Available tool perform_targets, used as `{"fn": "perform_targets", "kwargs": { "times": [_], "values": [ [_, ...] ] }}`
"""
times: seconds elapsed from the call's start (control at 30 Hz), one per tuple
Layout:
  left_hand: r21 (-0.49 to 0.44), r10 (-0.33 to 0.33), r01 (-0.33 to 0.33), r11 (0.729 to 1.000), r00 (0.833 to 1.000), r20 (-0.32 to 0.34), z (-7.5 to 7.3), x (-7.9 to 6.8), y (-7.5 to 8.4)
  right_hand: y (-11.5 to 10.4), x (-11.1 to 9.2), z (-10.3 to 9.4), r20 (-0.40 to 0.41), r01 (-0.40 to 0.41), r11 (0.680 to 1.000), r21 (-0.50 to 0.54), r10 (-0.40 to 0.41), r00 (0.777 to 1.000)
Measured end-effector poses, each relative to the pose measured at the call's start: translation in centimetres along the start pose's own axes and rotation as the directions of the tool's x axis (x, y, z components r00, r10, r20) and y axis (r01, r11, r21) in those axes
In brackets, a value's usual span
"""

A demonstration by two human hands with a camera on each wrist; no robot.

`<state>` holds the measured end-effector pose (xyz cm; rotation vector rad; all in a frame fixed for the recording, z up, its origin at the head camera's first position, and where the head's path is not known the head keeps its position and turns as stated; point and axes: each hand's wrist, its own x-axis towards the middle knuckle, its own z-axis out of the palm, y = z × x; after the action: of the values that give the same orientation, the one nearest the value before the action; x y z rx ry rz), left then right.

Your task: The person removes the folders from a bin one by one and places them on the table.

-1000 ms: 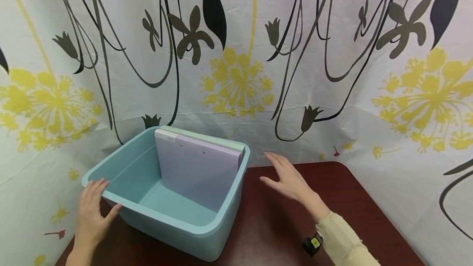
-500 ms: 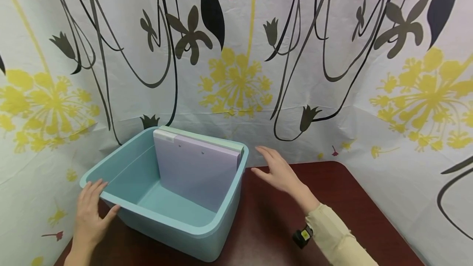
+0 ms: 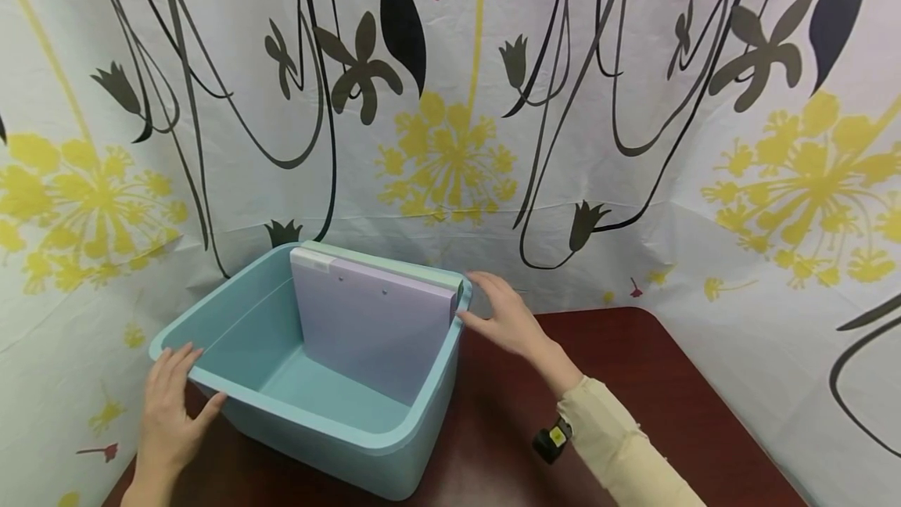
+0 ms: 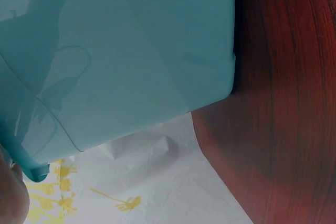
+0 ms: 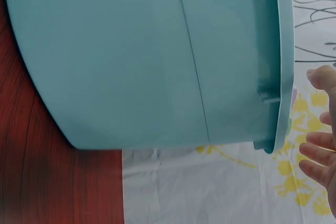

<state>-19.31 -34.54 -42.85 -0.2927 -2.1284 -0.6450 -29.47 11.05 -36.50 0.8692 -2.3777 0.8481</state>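
Note:
A light blue plastic bin (image 3: 310, 421) stands on the table. Upright against its back wall is a lilac file folder (image 3: 373, 323) with a white strip and two small studs near its top edge. Behind it shows the top of a pale green folder (image 3: 383, 263). My left hand (image 3: 169, 409) rests at the bin's front left corner, fingertips over the rim and thumb by the front lip. My right hand (image 3: 510, 319) is beside the back right corner, fingers extended. The right wrist view shows this hand (image 5: 323, 140) slightly apart from the rim.
The dark red-brown table (image 3: 605, 382) extends to the right of the bin. A white flower-printed cloth (image 3: 450, 155) hangs close behind and at both sides. A small black device (image 3: 552, 440) with a yellow patch is at my right wrist, below the cream sleeve (image 3: 605, 429).
My right hand has moved left across the table to the bin's back right corner. The left hand stays at the front left corner; bin and folders keep their place.

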Motion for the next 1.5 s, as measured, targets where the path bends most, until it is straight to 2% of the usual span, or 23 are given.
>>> {"fn": "perform_targets", "kwargs": {
  "times": [0.4,0.8,1.0,1.2,1.5],
  "values": [
    [0.023,-0.020,0.020,1.000,1.000,-0.001,0.0,0.0,0.2,-0.8,1.5,1.6,-0.066,0.018,0.979,0.202,-0.005,0.998],
    [0.020,-0.023,0.023,1.000,1.000,-0.011,0.0,0.1,0.3,-1.9,3.1,2.8,-0.141,0.004,0.966,0.258,0.034,0.989],
    [0.023,-0.031,0.031,0.999,0.999,-0.008,0.0,0.0,0.3,-2.5,3.7,3.3,-0.117,-0.013,0.968,0.251,0.044,0.992],
    [0.015,-0.038,0.038,0.999,0.999,-0.008,0.1,-0.1,0.3,-2.9,3.8,3.5,-0.057,-0.053,0.982,0.182,0.064,0.996],
    [0.008,-0.011,0.011,1.000,0.999,-0.030,0.2,0.0,0.3,-2.9,3.8,4.1,-0.026,-0.067,0.983,0.170,0.073,0.997]
  ]
}}
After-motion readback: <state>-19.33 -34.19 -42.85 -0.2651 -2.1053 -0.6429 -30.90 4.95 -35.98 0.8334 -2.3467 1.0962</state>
